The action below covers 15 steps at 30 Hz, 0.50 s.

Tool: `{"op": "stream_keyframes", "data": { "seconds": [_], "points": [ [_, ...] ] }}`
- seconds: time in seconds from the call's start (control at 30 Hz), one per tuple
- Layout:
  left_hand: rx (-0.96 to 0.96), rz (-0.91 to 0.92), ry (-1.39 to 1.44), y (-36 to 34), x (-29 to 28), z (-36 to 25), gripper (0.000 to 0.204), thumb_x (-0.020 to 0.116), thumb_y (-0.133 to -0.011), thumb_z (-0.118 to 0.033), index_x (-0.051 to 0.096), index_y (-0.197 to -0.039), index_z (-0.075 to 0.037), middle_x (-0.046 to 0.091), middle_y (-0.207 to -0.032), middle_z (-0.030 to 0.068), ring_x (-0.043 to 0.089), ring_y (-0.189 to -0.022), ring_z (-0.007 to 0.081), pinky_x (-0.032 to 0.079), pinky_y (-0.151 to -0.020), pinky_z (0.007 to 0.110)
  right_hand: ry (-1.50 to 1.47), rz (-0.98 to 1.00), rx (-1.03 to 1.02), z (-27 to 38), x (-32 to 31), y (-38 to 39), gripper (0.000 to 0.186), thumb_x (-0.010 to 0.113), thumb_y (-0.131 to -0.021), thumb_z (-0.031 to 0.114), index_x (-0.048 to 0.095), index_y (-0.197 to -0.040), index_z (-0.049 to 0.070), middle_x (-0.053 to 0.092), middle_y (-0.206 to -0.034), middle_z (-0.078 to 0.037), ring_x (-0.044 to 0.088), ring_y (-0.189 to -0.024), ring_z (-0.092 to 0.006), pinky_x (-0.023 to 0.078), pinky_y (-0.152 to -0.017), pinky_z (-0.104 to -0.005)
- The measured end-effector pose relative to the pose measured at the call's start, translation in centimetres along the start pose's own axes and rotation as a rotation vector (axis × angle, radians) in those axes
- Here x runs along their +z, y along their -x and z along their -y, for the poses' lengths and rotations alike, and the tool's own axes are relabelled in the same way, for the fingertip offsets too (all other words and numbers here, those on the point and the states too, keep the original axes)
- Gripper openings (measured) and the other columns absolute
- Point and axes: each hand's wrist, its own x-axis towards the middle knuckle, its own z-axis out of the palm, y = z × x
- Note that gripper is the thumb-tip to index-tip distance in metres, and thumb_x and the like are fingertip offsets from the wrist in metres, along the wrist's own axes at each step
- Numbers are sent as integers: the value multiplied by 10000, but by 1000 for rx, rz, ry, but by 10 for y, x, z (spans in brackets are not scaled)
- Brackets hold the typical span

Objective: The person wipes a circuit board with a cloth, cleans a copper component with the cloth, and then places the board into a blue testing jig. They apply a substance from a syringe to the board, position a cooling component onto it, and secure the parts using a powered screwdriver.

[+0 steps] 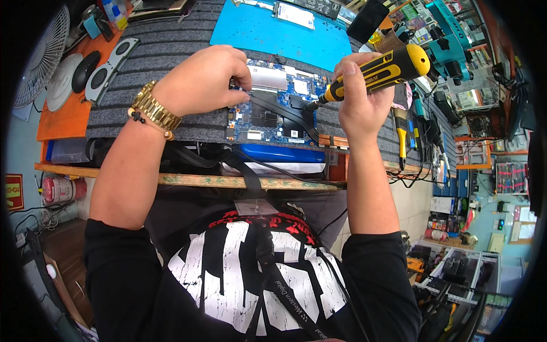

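A blue laptop motherboard [244, 126] lies on the bench mat. Across it runs a dark heat sink [279, 107], its bent pipe leading to copper-coloured fins [333, 141] at the board's lower right corner. My left hand [208, 80] is closed, thumb and bent fingertips brought together at the pipe's left end. In my right hand [364, 105] is a yellow and black electric screwdriver [387, 71], gripped around the handle and tilted. Its dark tip points down at the right part of the heat sink; the screw beneath is too small to make out.
Beyond the board lies a light blue work mat [245, 28] with a white-labelled drive [294, 15]. A speaker strip [111, 69] and a fan [43, 51] stand at left. Right of my forearm lie a yellow-handled brush [402, 137] and cables. The wooden bench edge [194, 180] runs before me.
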Motion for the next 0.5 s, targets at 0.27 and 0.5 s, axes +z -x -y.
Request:
{"op": "stream_keyframes", "data": {
  "seconds": [0.27, 0.5],
  "points": [
    [14, -8, -10, 0, -1, 1, 199, 970, -895, -152, 869, -1028, -46, 783, -1043, 112, 736, -1099, 354, 602, -1007, 480, -9, 32, -9, -2, -1, -4, 148, 842, -1100, 117, 713, -1097, 43, 728, -959, -9, 659, -839, -88, 533, -770, -277],
    [1, 7, 21, -1, -1, 3, 207, 972, -883, -152, 873, -1031, -46, 793, -1062, 125, 742, -1102, 368, 603, -1031, 487, -177, -66, -27, -1, 22, -21, 179, 845, -1133, 164, 707, -1152, 50, 754, -976, -30, 699, -857, -102, 567, -792, -285]
  ]
}}
